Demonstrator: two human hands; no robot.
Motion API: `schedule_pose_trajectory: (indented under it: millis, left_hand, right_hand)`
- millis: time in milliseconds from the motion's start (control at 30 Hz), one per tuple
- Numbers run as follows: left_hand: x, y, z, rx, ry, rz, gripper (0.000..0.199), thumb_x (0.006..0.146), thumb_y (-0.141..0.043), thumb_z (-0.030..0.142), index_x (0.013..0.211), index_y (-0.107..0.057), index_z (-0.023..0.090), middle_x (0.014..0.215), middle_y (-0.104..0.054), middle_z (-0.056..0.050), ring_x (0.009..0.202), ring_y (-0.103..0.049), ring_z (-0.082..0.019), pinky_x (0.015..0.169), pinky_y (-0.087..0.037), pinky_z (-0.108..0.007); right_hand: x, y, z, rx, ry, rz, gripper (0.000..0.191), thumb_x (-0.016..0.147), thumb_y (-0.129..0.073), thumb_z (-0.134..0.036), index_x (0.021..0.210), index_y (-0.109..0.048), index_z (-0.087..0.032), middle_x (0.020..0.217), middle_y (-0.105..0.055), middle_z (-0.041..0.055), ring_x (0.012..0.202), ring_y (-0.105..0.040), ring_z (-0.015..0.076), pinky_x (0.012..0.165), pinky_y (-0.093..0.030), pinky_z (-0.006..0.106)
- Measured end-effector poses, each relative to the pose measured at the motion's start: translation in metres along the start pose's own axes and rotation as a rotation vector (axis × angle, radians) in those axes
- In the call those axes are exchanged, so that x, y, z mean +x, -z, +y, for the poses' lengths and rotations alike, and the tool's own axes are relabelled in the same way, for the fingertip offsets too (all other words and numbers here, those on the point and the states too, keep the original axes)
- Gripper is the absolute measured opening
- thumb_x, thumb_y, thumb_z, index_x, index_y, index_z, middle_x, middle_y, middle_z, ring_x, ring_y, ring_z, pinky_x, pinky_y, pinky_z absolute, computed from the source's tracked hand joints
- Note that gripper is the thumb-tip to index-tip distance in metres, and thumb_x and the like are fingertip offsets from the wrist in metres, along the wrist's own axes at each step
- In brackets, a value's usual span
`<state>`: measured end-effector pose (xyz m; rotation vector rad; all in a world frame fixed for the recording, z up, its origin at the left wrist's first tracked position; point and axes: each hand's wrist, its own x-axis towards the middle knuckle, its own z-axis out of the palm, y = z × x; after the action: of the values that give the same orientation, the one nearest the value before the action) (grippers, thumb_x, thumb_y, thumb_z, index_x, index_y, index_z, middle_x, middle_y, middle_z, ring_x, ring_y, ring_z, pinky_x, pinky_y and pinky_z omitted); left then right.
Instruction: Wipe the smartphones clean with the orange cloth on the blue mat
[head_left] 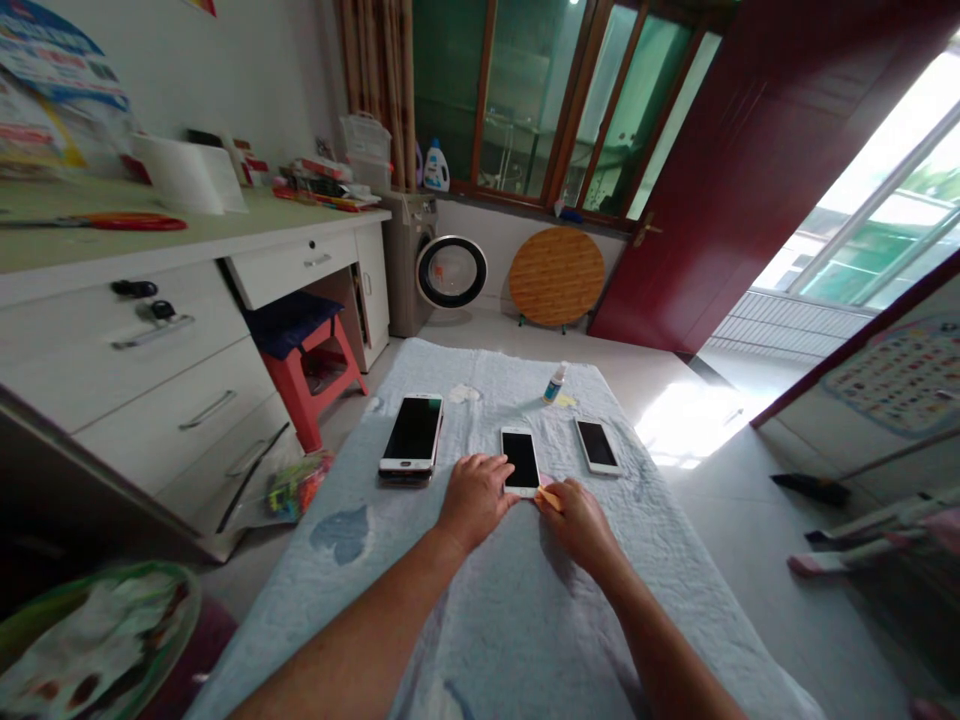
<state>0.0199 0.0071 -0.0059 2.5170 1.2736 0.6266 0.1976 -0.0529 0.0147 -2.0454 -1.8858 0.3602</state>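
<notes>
A white phone with a dark screen lies face up on the light blue cloth in the middle. My left hand rests at its left edge, fingers together and touching the phone. At the phone's lower right corner, my right hand pinches a small orange cloth against the edge. Left of my hands is a stack of phones, the top one white-framed. Another white phone lies to the right. Behind it stands a small spray bottle with a blue label.
A red stool stands beside the left desk. Further back are a washing machine with its door open and a round wooden board. A waste bin is at the lower left.
</notes>
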Motion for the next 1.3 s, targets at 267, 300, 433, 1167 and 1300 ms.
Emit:
schedule_pose_trajectory:
  millis: [267,300,433,1167,1300]
  left_hand:
    - [0.001,-0.001,-0.003,-0.062,0.007,0.013,0.042,0.086,-0.061,0.046,0.121,-0.06,0.024,0.127,-0.061,-0.007,0.115,-0.052,-0.025,0.1,-0.035,-0.041]
    - [0.001,-0.001,-0.003,-0.067,0.007,0.011,0.043,0.086,-0.06,0.046,0.122,-0.059,0.024,0.127,-0.061,-0.007,0.115,-0.052,-0.025,0.1,-0.035,-0.041]
    - [0.001,0.001,-0.003,-0.075,0.013,-0.017,0.046,0.083,-0.065,0.043,0.123,-0.057,0.024,0.127,-0.061,-0.006,0.115,-0.052,-0.026,0.1,-0.035,-0.04]
    - [0.001,-0.004,-0.007,-0.068,0.043,0.031,0.062,0.083,-0.063,0.048,0.136,-0.044,0.022,0.115,-0.066,-0.008,0.108,-0.056,-0.026,0.094,-0.039,-0.039]
    - [0.002,-0.002,-0.006,-0.085,0.027,0.014,0.043,0.081,-0.067,0.042,0.119,-0.061,0.024,0.125,-0.063,-0.006,0.115,-0.053,-0.026,0.098,-0.038,-0.041]
  right_hand:
    - [0.007,-0.003,-0.016,0.114,0.213,0.023,0.016,0.087,-0.056,-0.026,0.097,-0.067,-0.019,0.088,-0.062,0.0052,0.085,-0.057,0.0168,0.076,-0.039,0.024]
    - [0.012,-0.005,-0.015,0.094,0.215,0.017,0.015,0.087,-0.057,-0.026,0.096,-0.067,-0.019,0.088,-0.062,0.0048,0.085,-0.056,0.0166,0.075,-0.039,0.024]
    - [0.035,-0.009,-0.006,0.0,0.179,0.034,0.016,0.089,-0.056,-0.029,0.093,-0.069,-0.02,0.086,-0.06,0.0044,0.083,-0.055,0.0162,0.074,-0.037,0.024]
    - [0.043,-0.004,-0.014,0.057,0.378,-0.127,0.016,0.085,-0.061,-0.026,0.094,-0.074,-0.024,0.082,-0.058,0.0039,0.078,-0.054,0.0152,0.07,-0.037,0.024]
    - [0.038,0.008,-0.002,0.079,0.328,-0.151,0.02,0.083,-0.064,-0.03,0.1,-0.074,-0.025,0.084,-0.063,0.0047,0.078,-0.057,0.0164,0.074,-0.039,0.026]
